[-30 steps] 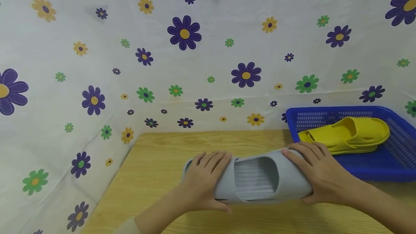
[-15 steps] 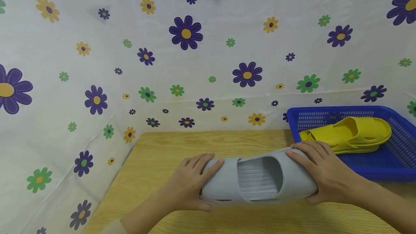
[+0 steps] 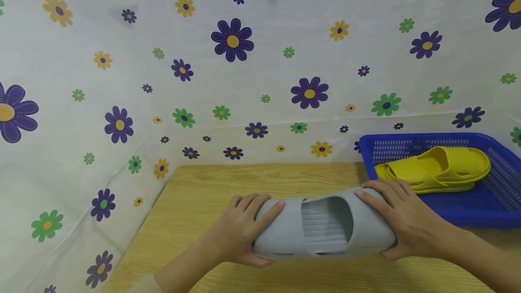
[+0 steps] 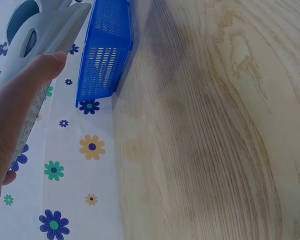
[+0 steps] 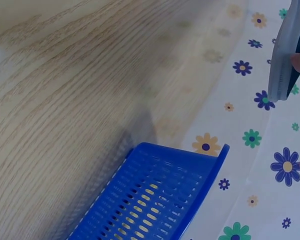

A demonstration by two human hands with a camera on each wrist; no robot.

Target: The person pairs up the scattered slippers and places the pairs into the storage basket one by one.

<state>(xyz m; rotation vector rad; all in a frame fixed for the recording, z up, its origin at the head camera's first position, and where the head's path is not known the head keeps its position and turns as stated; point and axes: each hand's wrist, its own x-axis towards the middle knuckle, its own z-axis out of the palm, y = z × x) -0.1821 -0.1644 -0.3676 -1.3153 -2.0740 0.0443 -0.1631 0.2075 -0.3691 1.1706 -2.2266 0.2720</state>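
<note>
In the head view, a pair of pale grey slippers (image 3: 327,225) is held above the wooden table. They appear fitted together, an upper at each end and the ribbed footbed showing between. My left hand (image 3: 240,229) grips the left end, fingers over the top and thumb below. At the right end, my right hand (image 3: 400,220) holds the other upper the same way. The left wrist view shows the thumb (image 4: 27,82) against the slippers' edge (image 4: 42,37). Only part of the grey slippers (image 5: 285,55) enters the right wrist view.
A blue plastic basket (image 3: 468,218) stands at the back right of the table (image 3: 228,180), just beyond my right hand. Yellow slippers (image 3: 466,164) lie in it. Behind the table hangs a white flowered cloth (image 3: 260,71), which also covers the left side.
My left hand has slid leftward along the grey slippers to their end, uncovering the left upper. The right hand keeps its grip, and the slippers have shifted slightly. Basket and yellow slippers stay put.
</note>
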